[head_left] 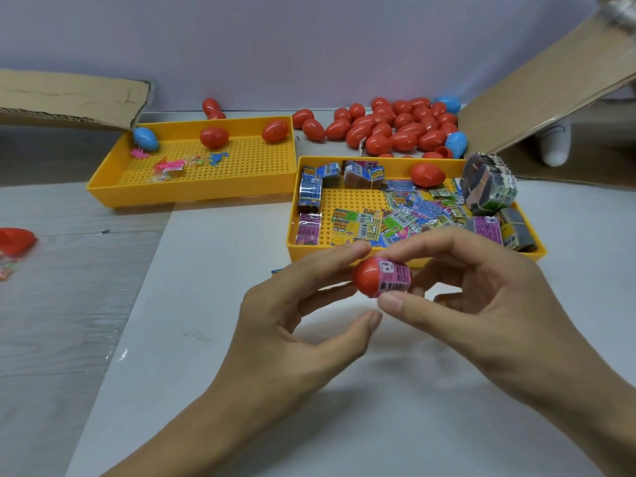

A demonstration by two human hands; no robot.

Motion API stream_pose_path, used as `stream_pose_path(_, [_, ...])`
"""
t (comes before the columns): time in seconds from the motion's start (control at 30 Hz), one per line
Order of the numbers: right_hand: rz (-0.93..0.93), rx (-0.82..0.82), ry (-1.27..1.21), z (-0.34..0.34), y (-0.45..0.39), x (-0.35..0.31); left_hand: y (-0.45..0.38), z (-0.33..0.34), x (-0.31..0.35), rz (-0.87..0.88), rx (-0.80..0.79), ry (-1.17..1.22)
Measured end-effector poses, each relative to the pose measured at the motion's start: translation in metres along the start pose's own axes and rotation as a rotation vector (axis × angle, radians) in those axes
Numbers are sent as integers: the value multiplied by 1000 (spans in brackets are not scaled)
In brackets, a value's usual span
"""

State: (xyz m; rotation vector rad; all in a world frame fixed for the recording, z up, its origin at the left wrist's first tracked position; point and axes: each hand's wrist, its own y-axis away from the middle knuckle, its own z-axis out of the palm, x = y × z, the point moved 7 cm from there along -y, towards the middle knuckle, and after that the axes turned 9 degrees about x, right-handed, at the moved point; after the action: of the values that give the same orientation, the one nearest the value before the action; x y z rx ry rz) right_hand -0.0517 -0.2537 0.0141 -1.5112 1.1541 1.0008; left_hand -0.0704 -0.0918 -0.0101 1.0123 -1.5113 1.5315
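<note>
Head view: the left hand (292, 325) curls round the bare end of a red egg (365, 277). The right hand (481, 304) pinches a pink label (395, 280) onto the egg's other end, thumb at 6 o'clock, forefinger at 12. The egg hangs above the table, just short of the label tray (293, 215). Labelling looks barely begun, since the egg heap (389, 129) at 12 o'clock is all bare. Fingers hide the label's far side, so its seam cannot be judged. A red piece (15, 239) at 9 o'clock is cut off.
</note>
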Motion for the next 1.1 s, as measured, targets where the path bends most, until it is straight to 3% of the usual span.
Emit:
stream_pose_path(0.1, [79,-9,-108,2,-2,4,0,0,1,-1,-3,-19])
stream_pose_path(0.27, [235,-75,-85,11,-1,18,-1,0,4,18,13,-1])
stream_pose_path(0.4, [223,-73,-79,13,-2,19,-2,-2,6,28,40,14])
stream_pose_path(0.53, [34,-45,-75,1,-7,1,-3,-5,7,11,76,19])
stream_pose_path(0.67, [-292,-70,171,-2,-2,-21,-3,-8,7,-14,102,15])
stream_pose_path(0.97, [-848,391,717,-86,-22,-91,-5,-15,-12,-43,237,14])
stream_pose_path(1.03, [-867,522,790,-125,-31,-112,-6,-12,-16,-76,218,19])
stream_pose_path(1.1, [-743,657,823,-172,-48,-125,-7,-10,-18,-99,196,17])
